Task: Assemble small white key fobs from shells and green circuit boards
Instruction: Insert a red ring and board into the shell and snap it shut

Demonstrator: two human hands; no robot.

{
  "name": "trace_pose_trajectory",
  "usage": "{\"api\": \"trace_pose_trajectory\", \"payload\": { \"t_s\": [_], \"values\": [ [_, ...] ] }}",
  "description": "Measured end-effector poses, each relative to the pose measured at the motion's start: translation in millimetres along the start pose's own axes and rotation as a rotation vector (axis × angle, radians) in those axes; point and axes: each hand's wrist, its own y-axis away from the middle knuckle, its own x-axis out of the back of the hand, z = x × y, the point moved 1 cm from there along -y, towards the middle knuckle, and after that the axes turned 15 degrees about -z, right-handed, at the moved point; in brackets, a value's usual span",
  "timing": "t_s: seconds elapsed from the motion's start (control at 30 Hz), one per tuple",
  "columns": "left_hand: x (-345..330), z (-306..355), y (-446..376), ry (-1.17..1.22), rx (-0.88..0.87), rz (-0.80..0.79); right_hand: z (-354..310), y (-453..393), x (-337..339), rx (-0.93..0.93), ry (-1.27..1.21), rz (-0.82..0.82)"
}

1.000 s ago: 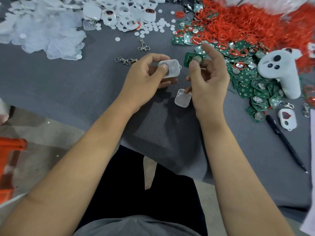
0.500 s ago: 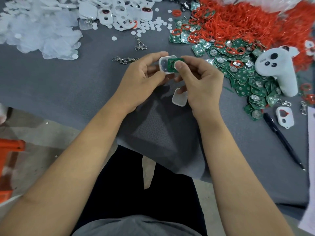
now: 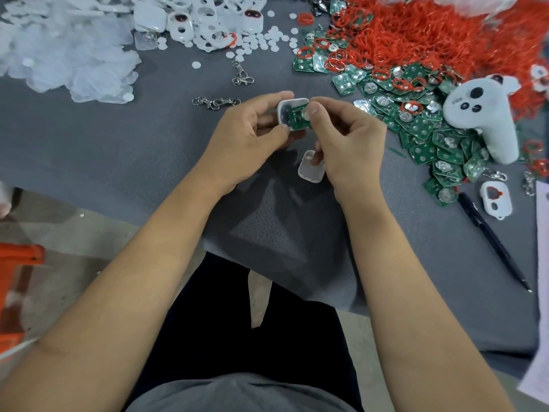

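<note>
My left hand (image 3: 246, 135) grips a small white shell (image 3: 285, 107) by its edges, hollow side up. A green circuit board (image 3: 297, 118) with a round silver cell lies in that shell. The thumb and forefinger of my right hand (image 3: 347, 138) pinch the board's right edge. A second white shell half (image 3: 310, 171) sits tucked under the lower fingers of my right hand, partly hidden by them. A heap of green circuit boards (image 3: 421, 126) lies to the right, and white shells (image 3: 208, 19) are piled at the back.
Red rubber rings (image 3: 430, 34) are heaped at the back right. A white plush toy (image 3: 487, 114) lies on the boards. A black pen (image 3: 493, 242) and a finished white fob (image 3: 496, 199) are on the right. Metal clasps (image 3: 215, 102), white discs (image 3: 267, 40) and clear film pieces (image 3: 65, 52) lie on the grey cloth (image 3: 104, 138).
My right hand carried a green board from the heap to the shell in my left hand. The board now lies inside the shell, with both hands close together.
</note>
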Motion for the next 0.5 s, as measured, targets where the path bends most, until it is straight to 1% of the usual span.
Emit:
{"api": "trace_pose_trajectory", "payload": {
  "t_s": [0.13, 0.3, 0.5],
  "values": [
    [0.6, 1.8, 0.8, -0.021, -0.006, -0.004, 0.5, 0.6, 0.1, -0.004, 0.018, -0.043],
    [-0.8, 0.7, 0.6, -0.01, -0.002, -0.018, 3.7, -2.5, 1.0, -0.05, -0.008, -0.03],
    [0.1, 0.8, 0.5, -0.001, -0.004, -0.028, 4.1, -3.6, 0.6, -0.06, -0.016, -0.027]
  ]
}}
